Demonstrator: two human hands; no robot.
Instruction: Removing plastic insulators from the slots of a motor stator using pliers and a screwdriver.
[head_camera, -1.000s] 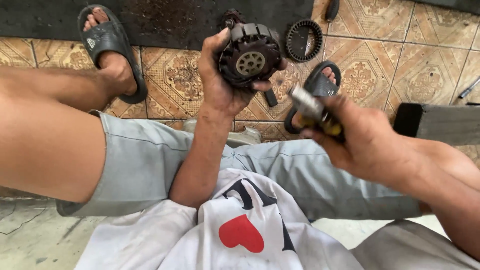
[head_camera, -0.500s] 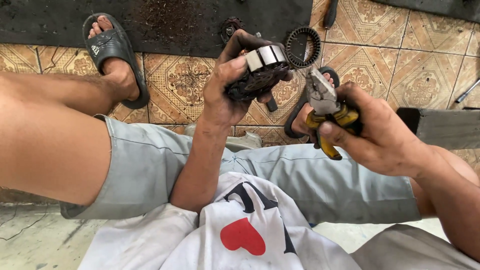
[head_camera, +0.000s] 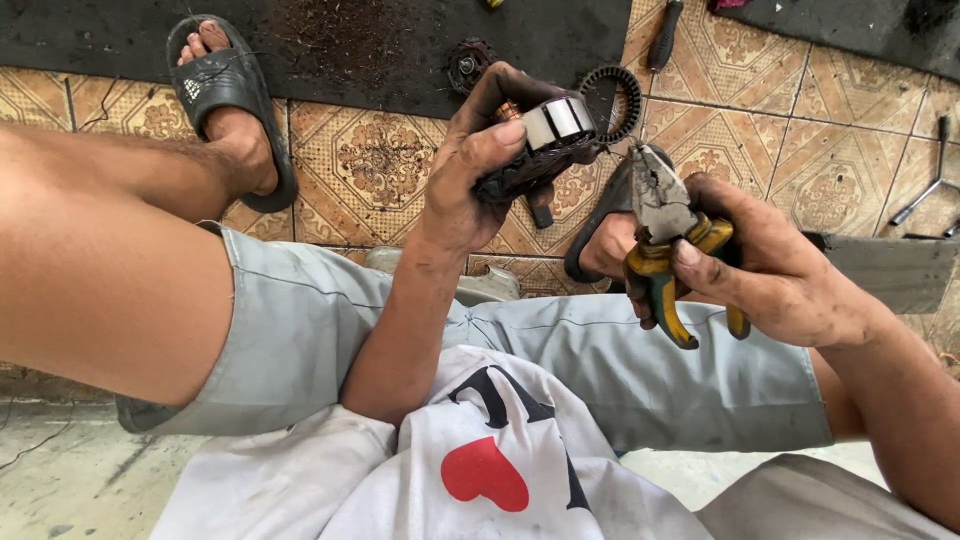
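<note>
My left hand (head_camera: 470, 165) is raised over my knees and grips a dark, greasy motor part (head_camera: 545, 140) with a band of shiny metal segments, turned on its side. My right hand (head_camera: 775, 260) holds a pair of pliers (head_camera: 665, 240) with yellow and green handles, jaws pointing up toward the motor part, a short gap away from it. I sit with both legs bent, in grey shorts and a white shirt with a red heart.
On the patterned tile floor lie a black toothed ring (head_camera: 612, 100), a small round part (head_camera: 468, 62), a screwdriver (head_camera: 662, 35) and a metal tool (head_camera: 925, 190) at right. A black mat (head_camera: 350, 50) covers the far floor. My feet wear black sandals (head_camera: 225, 90).
My left hand has tilted the motor part from face-on to sideways. My right hand has lifted the pliers upright and brought them closer to the part.
</note>
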